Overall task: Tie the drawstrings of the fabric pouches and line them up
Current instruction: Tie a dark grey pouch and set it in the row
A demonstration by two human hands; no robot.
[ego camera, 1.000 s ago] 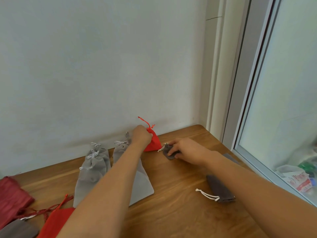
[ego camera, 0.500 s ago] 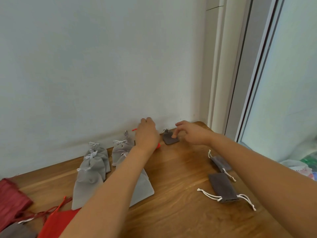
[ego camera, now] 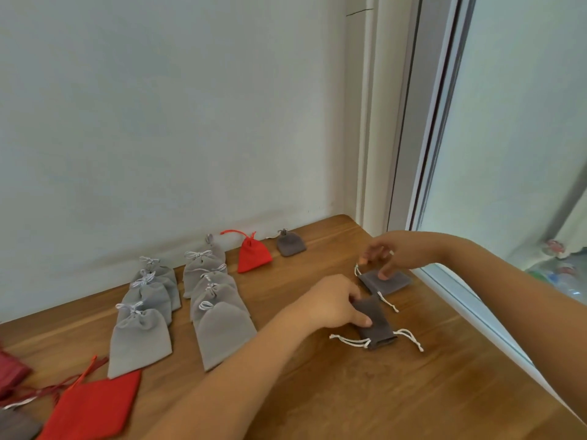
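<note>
Head view: tying partly done

I am watching the left hand (ego camera: pixel 333 304) curling its fingers round the near dark pouch (ego camera: pixel 378 330). The right hand (ego camera: pixel 392 254), fingers spread, is touching the far dark pouch (ego camera: pixel 389 282) with its thumb. Both pouches are lying untied on the table (ego camera: pixel 349 398). Tied grey pouches (ego camera: pixel 143 335) are sitting in rows, and a flat red pouch (ego camera: pixel 92 404) is waiting.

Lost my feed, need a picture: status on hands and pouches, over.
Left hand grips near grey pouch, cords loose. Right hand touches far grey pouch, untied. Nothing in the way.
</note>
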